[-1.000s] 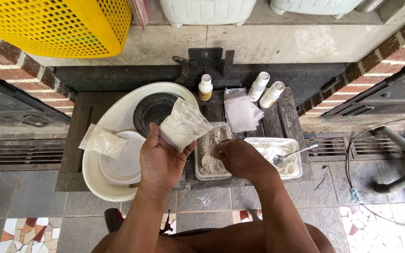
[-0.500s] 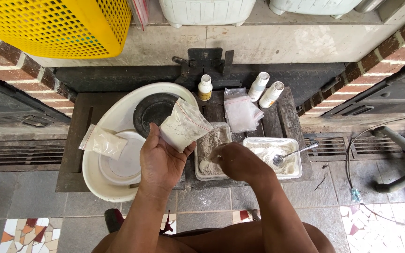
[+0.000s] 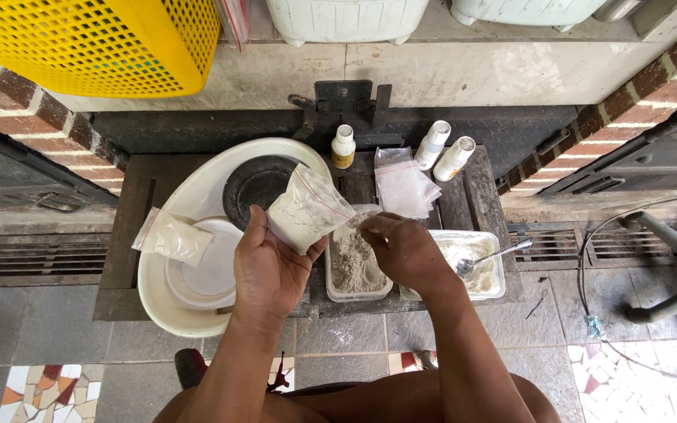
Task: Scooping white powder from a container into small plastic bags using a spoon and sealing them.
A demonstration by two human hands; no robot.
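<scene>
A small clear plastic bag [image 3: 305, 208], partly filled with pale, off-white powder, is held in the left hand [image 3: 269, 266], pinched between thumb and fingers and tilted so that its mouth points toward the container of grey powder [image 3: 354, 266]. The bag is wrinkled, and a thin red line is seen along its sealing edge. It is held just above and to the left of that container, over the rim of the white oval basin [image 3: 158, 298].

The right hand [image 3: 405, 251] is kept over the container's right side, with the fingers drawn together in a narrow pinch at the bag's mouth; whether anything is gripped between them cannot be told.

Right of the container, a second clear tray [image 3: 489, 283] of whitish powder is seen, with a metal spoon [image 3: 495, 255] resting in it. Behind the container, a stack of empty clear bags [image 3: 405, 186] is laid, with three small white bottles [image 3: 344, 146] stood beyond it. Left of the container, another filled bag [image 3: 172, 236] is laid on the basin's rim, and a white plate [image 3: 205, 274] and a dark round dish [image 3: 256, 184] are seen inside the basin.
</scene>
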